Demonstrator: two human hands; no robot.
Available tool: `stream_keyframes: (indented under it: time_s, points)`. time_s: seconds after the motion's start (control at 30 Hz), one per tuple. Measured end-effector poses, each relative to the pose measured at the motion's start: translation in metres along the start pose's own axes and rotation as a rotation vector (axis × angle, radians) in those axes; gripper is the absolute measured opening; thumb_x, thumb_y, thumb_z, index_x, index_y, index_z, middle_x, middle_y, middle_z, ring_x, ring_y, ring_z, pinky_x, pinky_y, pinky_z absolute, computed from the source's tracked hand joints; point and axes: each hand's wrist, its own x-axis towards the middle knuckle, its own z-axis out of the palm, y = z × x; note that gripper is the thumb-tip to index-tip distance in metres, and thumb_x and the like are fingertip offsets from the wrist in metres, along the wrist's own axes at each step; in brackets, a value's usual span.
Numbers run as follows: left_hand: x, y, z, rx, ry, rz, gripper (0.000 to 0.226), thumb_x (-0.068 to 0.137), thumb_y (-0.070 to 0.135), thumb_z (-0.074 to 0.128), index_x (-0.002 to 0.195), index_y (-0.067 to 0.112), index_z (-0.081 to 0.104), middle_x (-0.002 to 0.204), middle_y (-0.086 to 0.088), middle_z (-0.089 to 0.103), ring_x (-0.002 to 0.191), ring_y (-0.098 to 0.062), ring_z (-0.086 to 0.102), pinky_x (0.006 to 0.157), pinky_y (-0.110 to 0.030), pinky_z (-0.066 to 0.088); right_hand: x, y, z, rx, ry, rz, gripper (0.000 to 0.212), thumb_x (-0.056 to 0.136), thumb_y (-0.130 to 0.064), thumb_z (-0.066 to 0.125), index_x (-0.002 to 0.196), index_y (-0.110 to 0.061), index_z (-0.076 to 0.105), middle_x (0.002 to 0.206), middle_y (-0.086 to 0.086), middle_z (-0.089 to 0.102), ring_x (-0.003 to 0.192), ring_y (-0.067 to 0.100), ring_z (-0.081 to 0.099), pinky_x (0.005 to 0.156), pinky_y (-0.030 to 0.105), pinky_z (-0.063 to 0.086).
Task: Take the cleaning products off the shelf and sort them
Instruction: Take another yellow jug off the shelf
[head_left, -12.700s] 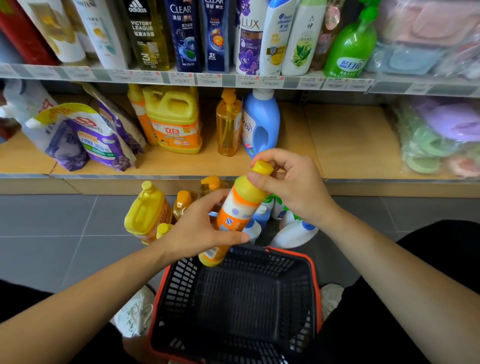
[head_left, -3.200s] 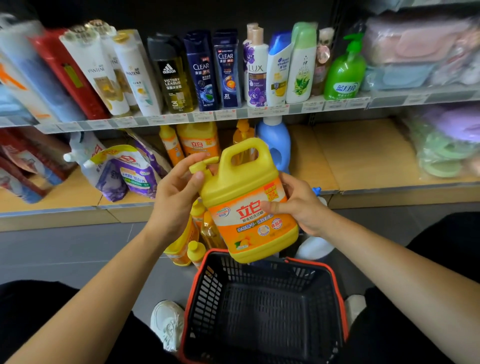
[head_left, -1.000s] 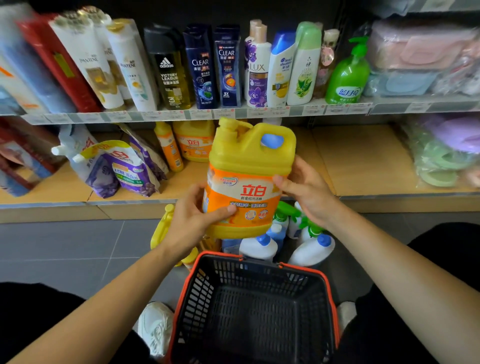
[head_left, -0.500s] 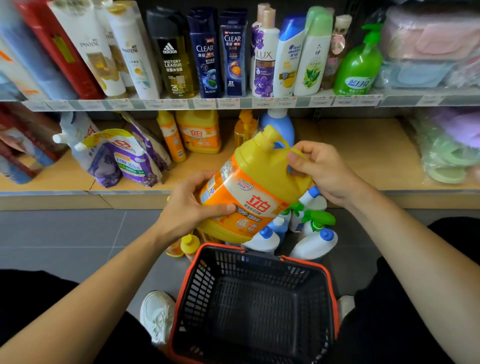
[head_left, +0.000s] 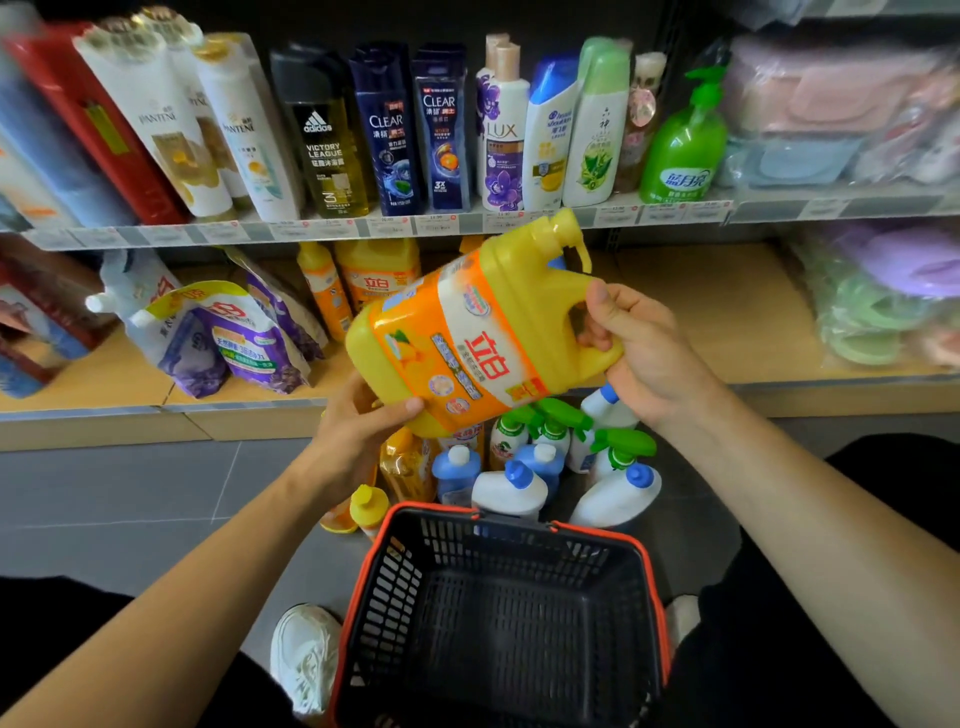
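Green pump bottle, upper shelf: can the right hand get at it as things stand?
Probably not yet: the right hand grips the jug by its handle. The pump bottle stands unblocked at the shelf front, so a freed hand likely could.

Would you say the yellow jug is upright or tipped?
Tipped: yellow jug slants, cap upper right, held by left hand and right hand.

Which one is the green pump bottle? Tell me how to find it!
Look along the upper shelf, past the row of tall shampoo bottles to its right end. The green pump bottle stands there: the only bright green one, with a pump top.
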Motion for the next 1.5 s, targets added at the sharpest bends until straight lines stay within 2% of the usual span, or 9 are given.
stream_keyframes:
  time_s: [0.13,0.3,0.43,0.57,0.7,0.9,1.03,1.27,1.5]
  points:
    - [0.003,0.006,0.002,-0.11,0.017,0.046,0.068,0.085,0.011,0.064,0.148,0.011,0.041,0.141,-0.018,0.059,0.128,-0.039,0.059,0.096,-0.056,0.055,0.004,0.003,-0.002,0.073,-0.053,0.025,0.019,0.089,-0.029,0.059,0.082,-0.012,0.054,0.066,-0.001,0.041,0.062,0.01,0.043,0.065,0.022,0.045]
    - [0.002,0.026,0.005,-0.145,0.114,0.168,0.099,0.066,0.02,0.087,0.148,0.007,0.034,0.144,-0.025,0.052,0.128,-0.046,0.056,0.097,-0.068,0.048,0.006,0.022,-0.011,-0.036,-0.078,0.111,0.033,0.092,-0.031,0.056,0.112,-0.006,0.063,0.103,0.014,0.07,0.094,0.025,0.068,0.085,0.045,0.058]
    - [-0.003,0.052,0.001,0.188,0.299,0.387,0.086,0.059,0.033,0.089,0.134,0.012,0.053,0.132,-0.016,0.06,0.119,-0.033,0.063,0.089,-0.053,0.058,0.006,0.029,-0.017,-0.294,-0.026,0.191,0.035,0.092,-0.026,0.065,0.125,-0.012,0.065,0.116,0.007,0.073,0.107,0.021,0.069,0.093,0.043,0.055]
    - [-0.009,0.068,-0.005,0.809,0.259,0.654,0.085,0.054,0.06,0.09,0.129,0.033,0.062,0.116,0.003,0.06,0.11,-0.004,0.057,0.09,-0.023,0.049,0.002,0.027,-0.007,-0.429,0.058,-0.029,0.069,0.073,-0.019,0.086,0.135,-0.023,0.056,0.133,0.001,0.062,0.116,0.018,0.064,0.088,0.031,0.056]
    - [-0.014,0.064,0.005,1.026,0.157,0.673,0.089,0.051,0.049,0.095,0.13,0.018,0.067,0.113,0.001,0.059,0.104,-0.011,0.058,0.087,-0.03,0.051,-0.01,0.035,0.016,-0.772,-0.307,-0.183,0.096,0.065,-0.033,0.092,0.145,-0.036,0.04,0.143,-0.014,0.053,0.13,-0.001,0.05,0.104,0.016,0.042]
    - [-0.024,0.062,0.013,1.087,-0.112,0.709,0.088,0.059,0.052,0.092,0.134,0.016,0.063,0.113,0.001,0.058,0.104,-0.014,0.059,0.084,-0.034,0.052,-0.017,0.048,0.027,-0.814,-0.45,-0.182,0.101,0.062,-0.018,0.096,0.147,-0.019,0.041,0.143,-0.005,0.054,0.132,0.004,0.051,0.108,0.024,0.043]
    - [-0.027,0.059,0.013,1.088,-0.165,0.717,0.087,0.064,0.049,0.092,0.139,0.017,0.059,0.118,-0.002,0.057,0.11,-0.016,0.057,0.088,-0.038,0.051,-0.021,0.051,0.024,-0.768,-0.382,-0.268,0.083,0.057,-0.016,0.098,0.128,-0.01,0.056,0.119,0.001,0.067,0.112,0.005,0.063,0.093,0.024,0.05]
    - [-0.031,0.051,0.028,1.363,-0.118,0.905,0.068,0.094,0.055,0.063,0.15,0.019,0.048,0.147,-0.004,0.052,0.128,-0.026,0.054,0.09,-0.049,0.047,-0.032,0.048,0.035,-0.708,-0.315,-0.315,0.077,0.058,-0.04,0.095,0.124,-0.028,0.058,0.115,-0.014,0.067,0.11,0.004,0.064,0.089,0.021,0.052]
    - [-0.029,0.045,0.044,1.344,-0.253,1.109,0.031,0.1,0.028,0.066,0.129,0.018,0.07,0.146,-0.006,0.056,0.138,-0.032,0.05,0.095,-0.05,0.048,-0.037,0.048,0.04,-0.779,-0.329,-0.298,0.067,0.056,-0.036,0.09,0.117,-0.036,0.06,0.1,-0.018,0.071,0.093,0.002,0.068,0.078,0.022,0.053]
